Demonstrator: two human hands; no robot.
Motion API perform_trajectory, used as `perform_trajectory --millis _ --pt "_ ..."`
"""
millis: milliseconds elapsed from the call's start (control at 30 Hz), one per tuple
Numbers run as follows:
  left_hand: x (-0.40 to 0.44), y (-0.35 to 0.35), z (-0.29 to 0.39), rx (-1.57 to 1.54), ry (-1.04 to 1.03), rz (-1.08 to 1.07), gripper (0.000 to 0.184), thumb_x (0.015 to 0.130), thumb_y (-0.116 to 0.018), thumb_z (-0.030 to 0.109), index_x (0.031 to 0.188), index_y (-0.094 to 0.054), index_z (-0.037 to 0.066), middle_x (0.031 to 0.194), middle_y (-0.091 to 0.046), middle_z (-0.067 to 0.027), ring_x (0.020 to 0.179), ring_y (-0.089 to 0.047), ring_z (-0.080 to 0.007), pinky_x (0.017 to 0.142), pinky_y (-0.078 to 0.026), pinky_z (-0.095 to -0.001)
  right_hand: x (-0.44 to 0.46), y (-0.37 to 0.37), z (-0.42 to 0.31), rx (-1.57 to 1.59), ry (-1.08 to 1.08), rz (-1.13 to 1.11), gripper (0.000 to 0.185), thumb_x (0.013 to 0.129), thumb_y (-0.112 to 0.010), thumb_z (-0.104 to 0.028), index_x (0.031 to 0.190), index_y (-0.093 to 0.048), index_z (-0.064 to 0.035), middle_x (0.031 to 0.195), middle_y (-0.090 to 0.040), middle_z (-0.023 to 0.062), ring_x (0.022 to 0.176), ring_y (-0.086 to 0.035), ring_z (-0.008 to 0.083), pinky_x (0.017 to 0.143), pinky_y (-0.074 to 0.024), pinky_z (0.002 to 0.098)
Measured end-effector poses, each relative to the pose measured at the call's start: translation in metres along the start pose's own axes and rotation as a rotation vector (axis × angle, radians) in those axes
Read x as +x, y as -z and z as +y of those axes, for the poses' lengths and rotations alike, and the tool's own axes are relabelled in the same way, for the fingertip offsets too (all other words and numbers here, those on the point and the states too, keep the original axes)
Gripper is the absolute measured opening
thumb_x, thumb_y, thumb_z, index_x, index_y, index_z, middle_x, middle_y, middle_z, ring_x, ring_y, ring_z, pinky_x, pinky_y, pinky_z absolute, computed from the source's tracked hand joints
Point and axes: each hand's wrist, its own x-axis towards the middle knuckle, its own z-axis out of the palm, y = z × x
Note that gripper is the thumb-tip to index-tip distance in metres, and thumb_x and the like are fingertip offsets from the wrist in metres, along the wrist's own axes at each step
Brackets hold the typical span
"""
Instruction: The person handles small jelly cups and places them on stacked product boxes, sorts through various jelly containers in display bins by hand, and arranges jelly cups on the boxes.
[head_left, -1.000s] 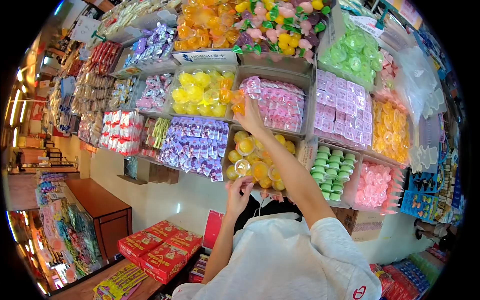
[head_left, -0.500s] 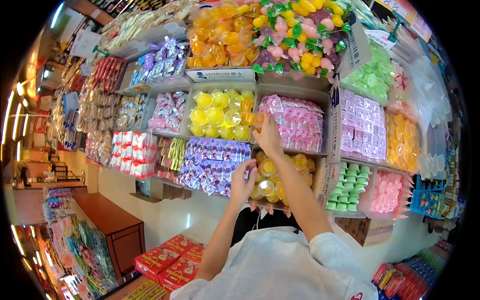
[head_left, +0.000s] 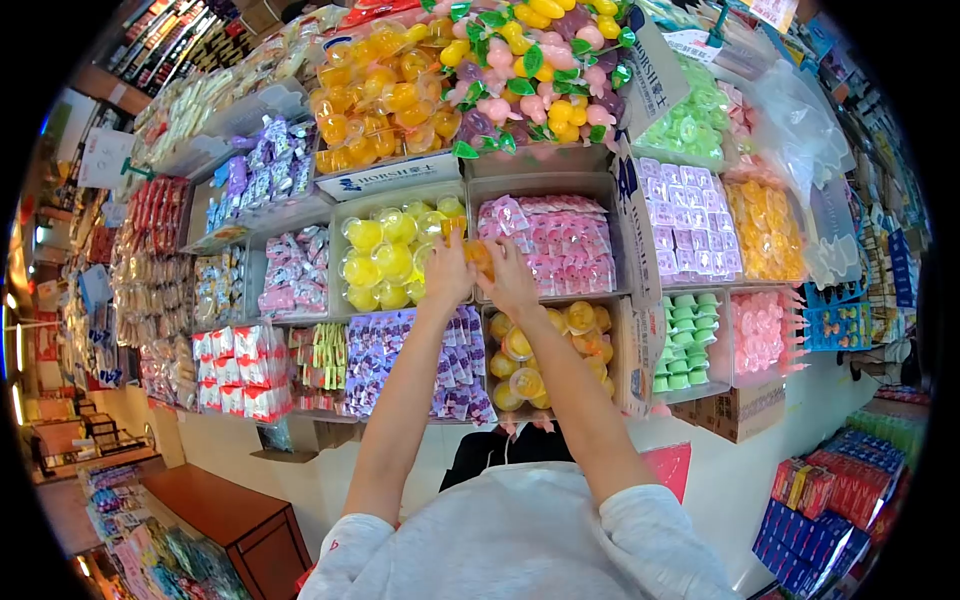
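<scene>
Both hands are over the right edge of the bin of yellow jelly cups [head_left: 385, 258]. My right hand [head_left: 508, 280] is closed on an orange jelly cup [head_left: 480, 258]. Close beside it, my left hand [head_left: 448, 268] has its fingers round another orange piece [head_left: 454, 228], which shows at its fingertips. The bin of pink packets [head_left: 560, 250] lies just right of my right hand. Below my hands are a box of yellow-orange jelly balls [head_left: 522, 383] and a pile of purple packets [head_left: 415, 365].
Orange jelly cups [head_left: 375, 110] and fruit-shaped jellies [head_left: 530, 75] fill the back bins. To the right are lilac cups [head_left: 690, 225], green cups [head_left: 686, 340] and pink pieces [head_left: 758, 330]. Red and white packets [head_left: 240, 370] are at the left, above a brown cabinet [head_left: 225, 510].
My left hand has moved forward from beside the jelly-ball box to join my right hand. The view has shifted, and both hands now meet at the yellow-cup bin.
</scene>
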Motion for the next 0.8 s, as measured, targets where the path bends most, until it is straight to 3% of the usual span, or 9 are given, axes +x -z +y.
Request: perform_trajectory --millis 200,400,567,700,800 --pt "0.011 0.015 0.010 0.026 0.058 -0.085 0.074 0.075 -0.071 0.018 0.141 -0.039 0.010 0.134 -0.042 -0.0342 0.107 -0.058 -0.0493 0.087 -0.052 -0.0528 0.001 -0.006 0.003 -0.045 0.053 0.009 0.061 0.081 -0.069 -0.019 0.133 -0.042 -0.0043 0.133 -0.048 0.0193 0.123 -0.048 0.0395 0.103 -0.0431 0.0454" --pt "0.010 0.004 0.007 -0.122 0.044 0.068 0.069 0.076 -0.069 0.018 0.136 -0.037 0.004 0.132 -0.040 -0.0327 0.106 -0.058 -0.0499 0.085 -0.052 -0.0525 -0.001 -0.009 0.011 -0.058 0.097 0.004 0.064 0.082 -0.068 -0.021 0.137 -0.041 -0.0036 0.138 -0.048 0.0199 0.126 -0.047 0.0382 0.106 -0.0411 0.0443" --pt "0.010 -0.011 -0.019 -0.215 -0.252 0.286 0.059 0.077 -0.066 0.011 0.126 -0.037 -0.004 0.122 -0.043 -0.0281 0.096 -0.057 -0.0470 0.088 -0.050 -0.0489 0.000 -0.013 0.009 -0.014 0.023 0.022 0.062 0.082 -0.068 -0.021 0.136 -0.044 -0.0028 0.138 -0.048 0.0199 0.125 -0.048 0.0382 0.106 -0.0417 0.0437" --pt "0.021 0.044 -0.012 -0.362 -0.372 0.320 0.053 0.079 -0.069 0.011 0.121 -0.040 -0.004 0.113 -0.049 -0.0241 0.095 -0.057 -0.0398 0.091 -0.047 -0.0418 0.001 -0.009 0.004 0.001 -0.022 0.032 0.062 0.082 -0.067 -0.020 0.136 -0.043 -0.0026 0.136 -0.049 0.0201 0.124 -0.049 0.0382 0.104 -0.0433 0.0437" --pt "0.053 0.099 -0.014 -0.445 -0.305 0.431 0.051 0.080 -0.074 0.019 0.113 -0.044 -0.004 0.105 -0.050 -0.0207 0.098 -0.053 -0.0368 0.089 -0.045 -0.0419 0.002 -0.005 0.000 0.049 -0.067 0.008 0.060 0.082 -0.067 -0.019 0.135 -0.044 -0.0048 0.134 -0.051 0.0192 0.122 -0.051 0.0385 0.101 -0.0452 0.0449"
